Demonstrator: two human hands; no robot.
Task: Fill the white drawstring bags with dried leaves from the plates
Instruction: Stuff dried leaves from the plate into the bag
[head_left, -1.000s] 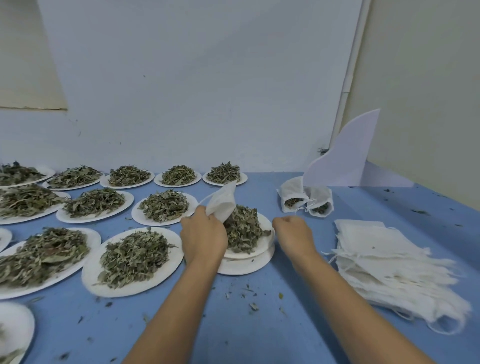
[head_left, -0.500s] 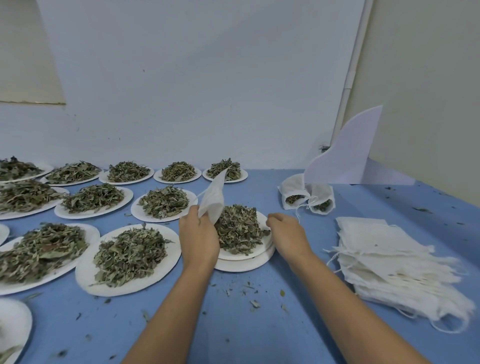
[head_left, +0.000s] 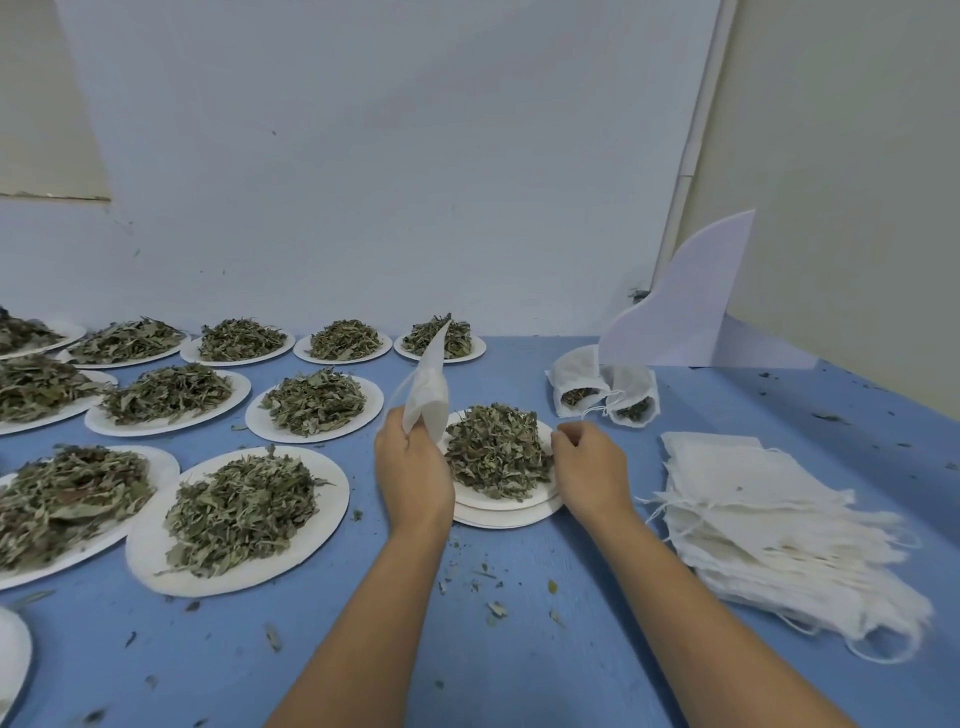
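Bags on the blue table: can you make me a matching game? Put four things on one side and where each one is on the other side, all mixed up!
Things:
1. lone empty bag
2. two filled bags
3. pile of flat bags
4. white board

Places:
A. lying on the table, far right
B. standing in the back corner
C. gripped in the left hand
D. just in front of the board, mouths open

Pairs: 1-C, 2-D, 3-A, 4-B
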